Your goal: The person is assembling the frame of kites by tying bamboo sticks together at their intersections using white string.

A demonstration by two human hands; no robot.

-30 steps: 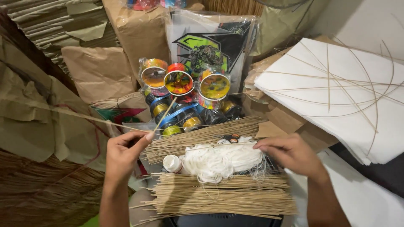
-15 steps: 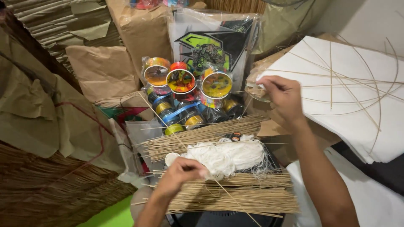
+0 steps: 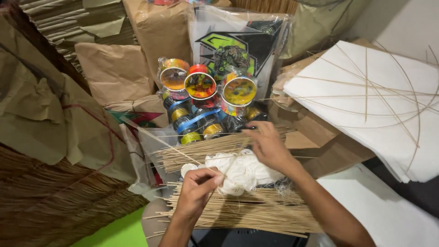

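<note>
Pinched between the fingers of the left hand [image 3: 197,188] is a thin bamboo stick [image 3: 160,141], over the white string bundle [image 3: 240,173]; the stick bundle [image 3: 208,151] is touched by the right hand [image 3: 269,147], its grip unclear.

Spools [image 3: 200,86]: swirled orange, yellow and red faces, blue and yellow bands below. Thread bundle [image 3: 242,171]: white. Stick bundles [image 3: 247,211]: pale tan. Packaged kite [image 3: 238,48]: black with lime-green angular print; central motif indistinct. Paper stack [image 3: 366,105]: white. Wrapping paper [image 3: 114,68]: brown.
</note>
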